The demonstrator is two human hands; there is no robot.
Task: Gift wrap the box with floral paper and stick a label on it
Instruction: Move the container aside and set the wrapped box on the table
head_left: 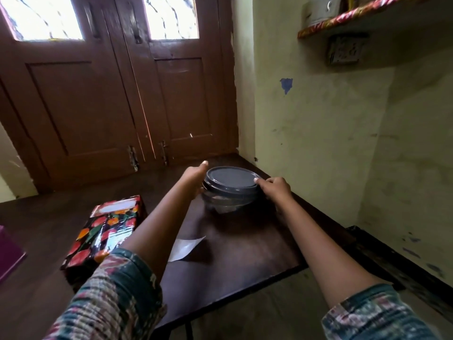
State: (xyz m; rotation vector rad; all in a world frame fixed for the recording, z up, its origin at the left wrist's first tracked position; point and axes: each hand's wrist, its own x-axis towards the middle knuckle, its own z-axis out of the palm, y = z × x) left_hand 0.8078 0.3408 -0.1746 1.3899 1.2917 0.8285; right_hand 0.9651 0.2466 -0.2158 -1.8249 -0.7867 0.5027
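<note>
Glossy floral-wrapped box (103, 231) lies flat, white label (114, 207) on top.

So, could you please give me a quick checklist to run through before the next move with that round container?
1. Both hands on the round container: ok, left hand on its left side, right hand at the right rim.
2. Lid seated: ok, it looks flat and closed.
3. Container on the table: ok, near the far corner.
4. Box wrapped in floral paper: ok, lying to the left.
5. Label on the box: ok, a white patch shows at its far end.
6. White backing sheet: not ok, loose on the table.
</note>
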